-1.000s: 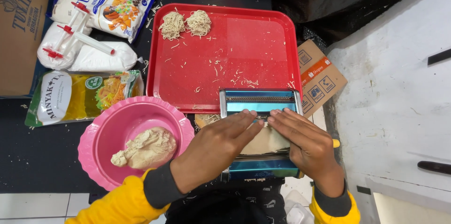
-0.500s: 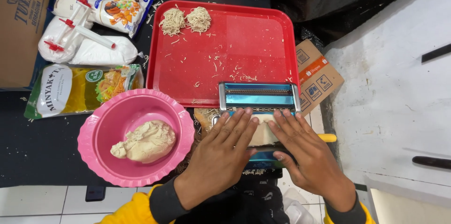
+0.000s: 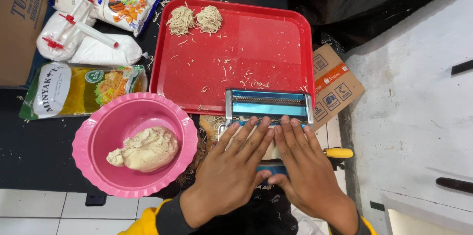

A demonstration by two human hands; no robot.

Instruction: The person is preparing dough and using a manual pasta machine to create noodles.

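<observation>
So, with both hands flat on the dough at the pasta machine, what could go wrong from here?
1. The fingertips of the left hand and right hand lie right at the rollers of the pasta machine; they might get pinched.
2. The dough sheet is almost hidden under the hands, so it may feed crooked.
3. The pink bowl stands beside the left forearm, so an elbow move could knock it.

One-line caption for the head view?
Both hands, left hand and right hand, press dough flat at a pasta machine beside a red tray.

Bright, even overhead light gives soft shadows, sharp focus throughout, glare on the white wall [image 3: 419, 116] at right.
</observation>
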